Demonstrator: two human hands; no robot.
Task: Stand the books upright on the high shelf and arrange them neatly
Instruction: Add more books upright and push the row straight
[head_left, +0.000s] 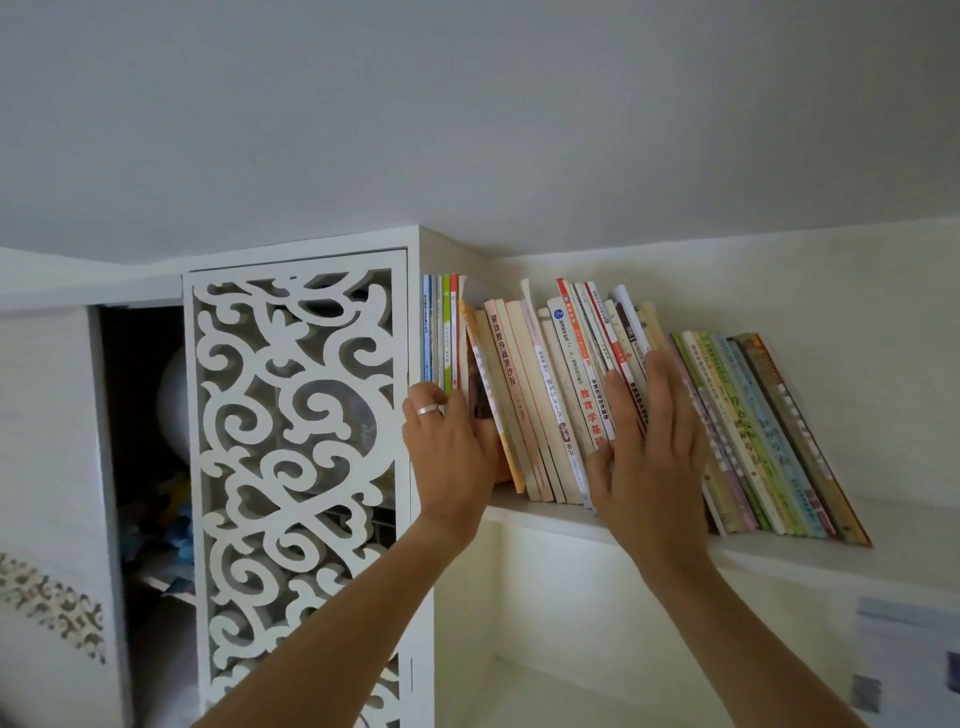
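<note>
- The left hand (451, 441), a silver ring on one finger, has its fingers curled round the bottom of the thin, upright paperbacks (442, 332), bracing them against the white cabinet side so they cannot slump.
- The right hand (649, 447) is flat, fingers straight, pressing on the spines of the leaning cream and red-lettered paperbacks (550, 395); that looks like a push to tip them upright towards the left hand.
- Between the hands those books tilt with their tops to the left, leaving a wedge-shaped gap next to the upright ones.
- Right of the right hand, a slanted run of glossy green, blue and brown books (769, 431) leans the same way, propped on its neighbours.
- All rest on the white painted high shelf (810, 558), smooth and matt, just under the ceiling.
- Left of the left hand stands a white fretwork cabinet door (296, 467), cut in curling scrolls.
</note>
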